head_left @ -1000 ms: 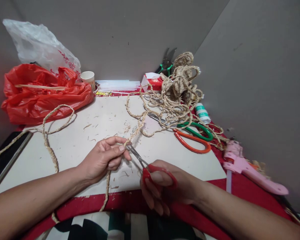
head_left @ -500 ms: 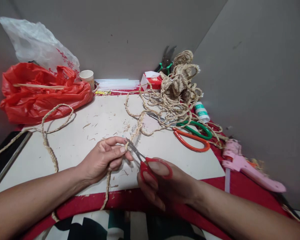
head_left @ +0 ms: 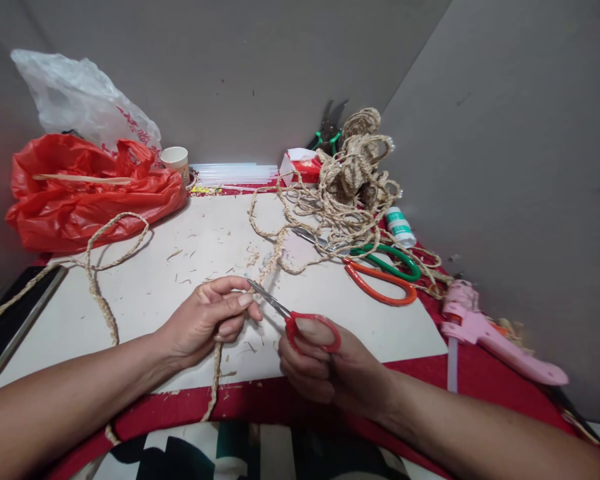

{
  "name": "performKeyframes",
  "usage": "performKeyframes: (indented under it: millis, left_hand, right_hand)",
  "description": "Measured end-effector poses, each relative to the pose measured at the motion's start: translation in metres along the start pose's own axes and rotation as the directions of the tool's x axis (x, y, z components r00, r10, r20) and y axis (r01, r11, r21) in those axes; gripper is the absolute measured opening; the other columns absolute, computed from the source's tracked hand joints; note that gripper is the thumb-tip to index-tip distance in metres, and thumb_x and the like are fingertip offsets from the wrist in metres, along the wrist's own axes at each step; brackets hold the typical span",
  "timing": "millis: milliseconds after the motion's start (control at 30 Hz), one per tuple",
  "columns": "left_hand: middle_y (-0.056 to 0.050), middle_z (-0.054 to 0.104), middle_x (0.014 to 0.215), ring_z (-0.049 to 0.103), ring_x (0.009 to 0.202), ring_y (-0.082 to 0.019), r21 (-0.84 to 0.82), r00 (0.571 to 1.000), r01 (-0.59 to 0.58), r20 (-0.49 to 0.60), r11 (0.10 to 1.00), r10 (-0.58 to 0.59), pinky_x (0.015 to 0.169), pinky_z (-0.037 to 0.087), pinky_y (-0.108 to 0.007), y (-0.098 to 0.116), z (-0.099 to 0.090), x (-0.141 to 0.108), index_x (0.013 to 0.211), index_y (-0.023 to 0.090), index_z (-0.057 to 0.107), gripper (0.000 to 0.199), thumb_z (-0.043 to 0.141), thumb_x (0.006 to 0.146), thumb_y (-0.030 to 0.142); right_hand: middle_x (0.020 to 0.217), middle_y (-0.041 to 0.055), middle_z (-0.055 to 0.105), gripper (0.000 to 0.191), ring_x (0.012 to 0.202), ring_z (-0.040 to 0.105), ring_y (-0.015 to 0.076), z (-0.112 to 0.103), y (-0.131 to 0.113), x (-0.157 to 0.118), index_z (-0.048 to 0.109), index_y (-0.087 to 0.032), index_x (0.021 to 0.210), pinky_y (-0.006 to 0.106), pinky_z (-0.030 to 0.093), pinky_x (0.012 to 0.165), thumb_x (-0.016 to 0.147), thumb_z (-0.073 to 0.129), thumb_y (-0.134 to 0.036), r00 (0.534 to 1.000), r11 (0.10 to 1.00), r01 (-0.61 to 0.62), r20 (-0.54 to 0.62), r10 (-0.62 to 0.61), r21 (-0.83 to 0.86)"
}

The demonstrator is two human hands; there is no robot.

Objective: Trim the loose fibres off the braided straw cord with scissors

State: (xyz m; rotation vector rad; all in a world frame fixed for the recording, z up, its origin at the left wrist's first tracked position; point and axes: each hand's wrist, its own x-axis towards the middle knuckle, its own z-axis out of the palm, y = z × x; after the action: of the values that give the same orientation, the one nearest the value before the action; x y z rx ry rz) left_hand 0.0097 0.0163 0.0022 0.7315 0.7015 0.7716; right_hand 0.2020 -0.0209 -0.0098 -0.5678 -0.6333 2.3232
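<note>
My left hand (head_left: 213,317) pinches a braided straw rope (head_left: 271,265) between thumb and forefinger above the white board (head_left: 145,320). One stretch of this rope hangs below the fingers over the table's front edge. Small red-handled scissors (head_left: 293,315) are in my right hand (head_left: 325,360), with fingers through the loops. Their blades look closed together, and the tips touch or lie very near the rope at my left fingertips. Short straw bits lie scattered on the board.
Behind are a heaped rope coil (head_left: 355,173), large scissors (head_left: 380,270), a red bag (head_left: 90,193), a paper cup (head_left: 175,160) and clear sticks (head_left: 235,174). A pink glue gun (head_left: 500,340) lies right, a dark phone-like slab (head_left: 17,320) left.
The blades of the small scissors have come together, and the fingers of my right hand have drawn closer. My left hand has kept its pinch. The view has shifted slightly.
</note>
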Motion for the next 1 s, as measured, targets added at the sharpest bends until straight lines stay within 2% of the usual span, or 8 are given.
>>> performKeyframes:
  millis: [133, 233, 367, 600, 767, 1000]
  left_hand:
    - [-0.002, 0.064, 0.071, 0.029, 0.039, 0.0, -0.009, 1.0, -0.008, 0.028, 1.0, 0.008, 0.041, 0.015, -0.018, 0.001, -0.001, -0.001, 0.09, 0.017, 0.063, 0.007, 0.061, 0.084, 0.017]
    - [0.002, 0.057, 0.06, 0.022, 0.038, 0.0, -0.041, 1.0, 0.018, 0.027, 0.999, -0.017, 0.039, 0.011, -0.017, 0.003, -0.002, -0.002, 0.093, 0.019, 0.064, 0.011, 0.062, 0.083, 0.018]
    - [0.005, 0.049, 0.053, 0.019, 0.039, -0.001, -0.071, 0.999, 0.035, 0.001, 0.997, -0.035, 0.039, 0.008, -0.016, 0.004, -0.002, -0.002, 0.094, 0.02, 0.064, 0.011, 0.063, 0.083, 0.019]
    - [0.005, 0.049, 0.053, 0.018, 0.038, -0.001, -0.066, 0.999, 0.038, -0.009, 0.997, -0.038, 0.038, 0.009, -0.016, 0.004, -0.002, -0.001, 0.093, 0.022, 0.064, 0.009, 0.062, 0.084, 0.02]
    - [0.004, 0.053, 0.053, 0.018, 0.038, -0.001, -0.069, 0.999, 0.052, 0.018, 0.996, -0.051, 0.038, 0.009, -0.016, 0.003, -0.002, -0.002, 0.095, 0.023, 0.065, 0.011, 0.061, 0.085, 0.02]
    - [0.003, 0.057, 0.057, 0.021, 0.037, 0.0, -0.057, 0.998, 0.049, 0.029, 0.997, -0.047, 0.039, 0.01, -0.016, 0.003, -0.001, -0.002, 0.093, 0.023, 0.067, 0.01, 0.064, 0.083, 0.022]
  right_hand:
    - [0.045, -0.0067, 0.038, 0.047, 0.032, 0.031, 0.0036, -0.003, 0.0, -0.001, 0.037, -0.017, 0.05, 0.016, 0.026, 0.033, 0.081, 0.063, -0.041, 0.997, 1.0, -0.007, 0.071, 0.009, -0.024]
    - [0.047, -0.0025, 0.046, 0.042, 0.033, 0.039, 0.0056, -0.004, 0.0, -0.003, 0.046, -0.015, 0.053, 0.018, 0.03, 0.035, 0.081, 0.063, -0.041, 0.985, 0.994, 0.058, 0.17, -0.042, -0.095]
    - [0.05, 0.0001, 0.05, 0.045, 0.036, 0.044, 0.0071, -0.008, 0.0, -0.004, 0.048, -0.014, 0.055, 0.019, 0.033, 0.037, 0.082, 0.059, -0.048, 0.981, 0.983, 0.118, 0.169, -0.094, -0.139]
    - [0.052, 0.0006, 0.051, 0.046, 0.035, 0.045, 0.0081, -0.013, 0.002, -0.001, 0.05, -0.014, 0.058, 0.018, 0.031, 0.032, 0.084, 0.053, -0.051, 0.977, 0.998, 0.013, 0.212, 0.001, -0.067]
    - [0.056, 0.0017, 0.054, 0.046, 0.036, 0.048, 0.0087, -0.018, 0.004, 0.001, 0.051, -0.014, 0.063, 0.018, 0.035, 0.031, 0.087, 0.047, -0.053, 0.973, 0.998, -0.059, 0.223, 0.058, -0.001]
    - [0.053, 0.0014, 0.053, 0.049, 0.033, 0.046, 0.0092, -0.018, 0.006, 0.002, 0.05, -0.014, 0.059, 0.019, 0.034, 0.029, 0.087, 0.044, -0.054, 0.97, 0.996, -0.071, 0.234, 0.058, 0.048]
